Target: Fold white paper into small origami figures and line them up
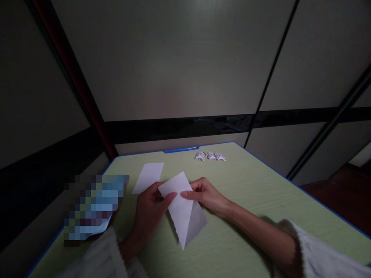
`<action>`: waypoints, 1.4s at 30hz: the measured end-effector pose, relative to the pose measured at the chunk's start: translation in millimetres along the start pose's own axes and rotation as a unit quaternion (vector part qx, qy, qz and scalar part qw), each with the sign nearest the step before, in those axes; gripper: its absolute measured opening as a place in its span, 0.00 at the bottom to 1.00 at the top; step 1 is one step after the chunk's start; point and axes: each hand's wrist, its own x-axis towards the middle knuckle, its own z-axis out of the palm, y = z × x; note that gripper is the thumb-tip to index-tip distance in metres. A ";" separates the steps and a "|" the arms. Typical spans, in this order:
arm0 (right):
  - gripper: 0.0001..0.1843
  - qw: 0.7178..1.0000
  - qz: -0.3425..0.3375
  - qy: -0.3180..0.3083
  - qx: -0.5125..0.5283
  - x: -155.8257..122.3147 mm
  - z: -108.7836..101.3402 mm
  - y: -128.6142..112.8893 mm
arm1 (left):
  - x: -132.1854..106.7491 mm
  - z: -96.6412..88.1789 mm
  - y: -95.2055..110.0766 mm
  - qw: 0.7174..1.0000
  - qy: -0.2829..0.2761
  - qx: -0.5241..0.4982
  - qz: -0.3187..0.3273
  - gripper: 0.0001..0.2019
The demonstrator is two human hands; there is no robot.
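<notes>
Both hands hold a white sheet of paper (185, 212) just above the pale green table (246, 200). The sheet has a diagonal crease and its lower corner points toward me. My left hand (150, 212) pinches the sheet's left side with thumb and fingers. My right hand (205, 195) pinches its upper right edge, with the fingertips meeting my left thumb. A second white paper strip (148, 177) lies flat on the table just behind my left hand. Three small folded white paper figures (210, 156) sit in a row near the table's far edge.
A blurred-out blue object (92, 204) lies at the table's left edge, close to my left forearm. The table has a blue rim (181, 149). Behind it are dim wall panels and dark frame bars (174, 127). The room is poorly lit.
</notes>
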 end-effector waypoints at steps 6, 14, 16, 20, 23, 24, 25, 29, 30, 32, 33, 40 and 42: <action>0.13 1.000 0.004 -0.015 -0.010 2.2 -0.2 6.5 | 0.7 -0.8 -0.6 1.000 0.000 0.007 0.017 0.06; 0.12 0.996 -0.004 0.049 0.074 3.7 0.3 7.5 | 1.6 1.1 -1.0 1.000 -0.002 -0.006 0.025 0.08; 0.12 0.996 -0.001 0.048 0.075 3.5 0.9 7.1 | 2.1 0.3 -0.6 0.999 0.008 0.004 0.053 0.06; 0.14 0.998 0.004 0.034 0.060 4.3 2.1 7.5 | 2.1 -2.4 -0.2 0.991 0.025 0.029 0.132 0.01; 0.16 0.999 -0.004 0.026 0.031 4.9 2.0 8.5 | 1.7 -3.4 -1.7 0.988 0.022 0.028 0.150 0.01; 0.16 0.999 -0.011 0.022 0.021 4.8 1.9 8.7 | 1.6 -3.3 -2.1 0.988 0.016 0.022 0.151 0.01; 0.15 1.000 -0.020 0.020 0.010 4.6 1.9 8.8 | 1.6 -3.0 -2.3 0.989 0.009 0.017 0.148 0.01; 0.12 0.998 -0.057 0.037 -0.014 3.4 1.6 7.7 | 2.2 -0.7 -0.5 0.994 -0.027 -0.007 0.104 0.02; 0.12 0.997 -0.061 0.044 -0.010 3.3 1.4 7.3 | 2.3 0.0 0.3 0.996 -0.035 -0.017 0.084 0.02; 0.13 0.996 -0.068 0.060 0.009 3.5 1.0 6.8 | 2.1 1.1 1.9 0.997 -0.059 -0.042 0.027 0.05; 0.13 0.995 -0.071 0.069 0.020 3.8 0.6 6.8 | 1.9 1.6 2.5 0.996 -0.071 -0.052 -0.004 0.07; 0.13 0.994 -0.077 0.076 0.034 6.4 -6.7 6.3 | 2.9 2.4 0.5 0.991 -0.101 -0.068 -0.054 0.09; 0.12 0.995 -0.075 0.067 0.008 5.9 -9.6 4.0 | 3.3 2.1 0.5 0.989 -0.101 -0.077 -0.075 0.08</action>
